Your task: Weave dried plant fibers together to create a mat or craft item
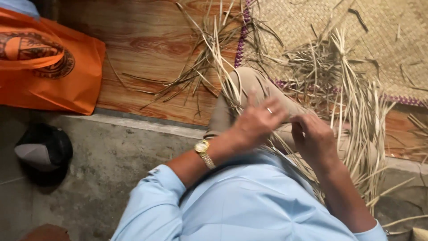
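Dry, pale straw strips (352, 116) lie in a big loose bunch across the person's lap and spill down to the right. Both hands are busy in this bunch, right in the middle of the head view.

The left hand (258, 122) has its fingers spread and bent, and they press on some of the strips. A ring (269, 110) sits on one finger. A gold watch (203, 149) is on the left wrist. The right hand (314, 136) is curled, and its fingertips pinch a few strips just beside the left hand. The two hands are almost touching each other.

The person wears a light blue shirt (240, 205) with the sleeves pushed up. One knee in tan trousers (245, 82) pokes up behind the hands, and strips lie over it.

More thin strips (191, 80) are scattered on the wooden floor (147, 49) farther up. A woven mat (312, 20) with a purple edge lies at the top right, and some of the straw rests on it.

An orange bag (49, 67) sits at the top left, well apart from the hands. Below it, on the grey concrete floor (111, 160), lies a dark cap (42, 154).
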